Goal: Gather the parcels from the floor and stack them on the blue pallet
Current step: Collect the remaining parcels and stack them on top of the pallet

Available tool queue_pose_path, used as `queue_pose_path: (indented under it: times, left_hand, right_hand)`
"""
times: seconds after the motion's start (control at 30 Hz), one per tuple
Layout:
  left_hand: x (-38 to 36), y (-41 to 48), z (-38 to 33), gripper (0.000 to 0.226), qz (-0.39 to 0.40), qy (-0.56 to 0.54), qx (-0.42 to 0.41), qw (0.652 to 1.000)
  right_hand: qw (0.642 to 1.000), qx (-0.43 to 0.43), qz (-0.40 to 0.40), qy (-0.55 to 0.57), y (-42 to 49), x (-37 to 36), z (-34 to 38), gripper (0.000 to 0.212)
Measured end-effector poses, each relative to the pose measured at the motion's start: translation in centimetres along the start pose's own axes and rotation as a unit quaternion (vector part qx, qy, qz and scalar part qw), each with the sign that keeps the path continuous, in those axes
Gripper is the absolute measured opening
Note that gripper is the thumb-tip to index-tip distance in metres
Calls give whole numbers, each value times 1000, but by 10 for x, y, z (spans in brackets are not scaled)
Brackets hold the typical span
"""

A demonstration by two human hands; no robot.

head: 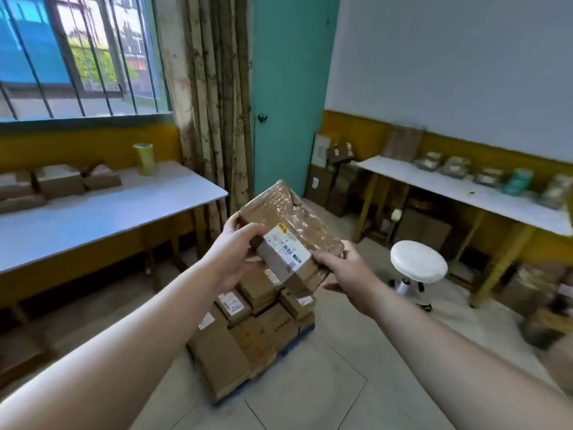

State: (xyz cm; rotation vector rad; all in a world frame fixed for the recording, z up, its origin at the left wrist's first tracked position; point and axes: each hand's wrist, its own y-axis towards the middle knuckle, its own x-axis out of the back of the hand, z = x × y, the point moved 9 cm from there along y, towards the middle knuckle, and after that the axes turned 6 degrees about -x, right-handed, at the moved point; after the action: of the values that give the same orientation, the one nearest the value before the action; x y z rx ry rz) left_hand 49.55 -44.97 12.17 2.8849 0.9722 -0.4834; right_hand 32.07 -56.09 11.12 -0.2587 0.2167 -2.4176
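Between the left hand [235,259], which gripped its nine-o'clock edge, and the right hand [344,271], which pinched its four-o'clock corner, hung a brown, tape-wrapped parcel [288,225] with a white label, above the stacked parcels [248,330] on the blue pallet [305,329].

No print can be read: the white shipping label [286,248] on the parcel [294,212] shows a barcode (blurred), nothing legible.
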Motion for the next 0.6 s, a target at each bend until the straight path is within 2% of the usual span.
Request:
queue_pose_path:
  times: [0.13,0.2,0.27,0.37,0.4,0.47,0.53,0.6]
  left_hand:
    - [-4,86,16,34,7,19,14,1000]
    - [-4,124,16,43,3,10,19,1000]
    - [-14,152,20,55,28,50,48,997]
    - [-25,180,37,53,43,110,88,989]
    - [-24,191,41,48,34,113,84,989]
    - [-21,216,46,38,13,122,62,990]
    - [-17,240,55,28,-19,131,48,990]
    - [-11,263,74,24,-62,130,47,989]
  right_hand:
    - [999,12,32,-29,71,4,4,41]
    - [997,15,43,-58,106,1,14,60]
    - [994,20,39,-99,139,4,26,74]
    - [983,25,21,-183,183,10,32,83]
    - [975,33,11,-218,198,12,33,79]
    - [962,67,11,-263,229,12,35,54]
    - [954,78,54,-286,262,6,27,39]
    - [945,78,100,-302,300,1,12,35]
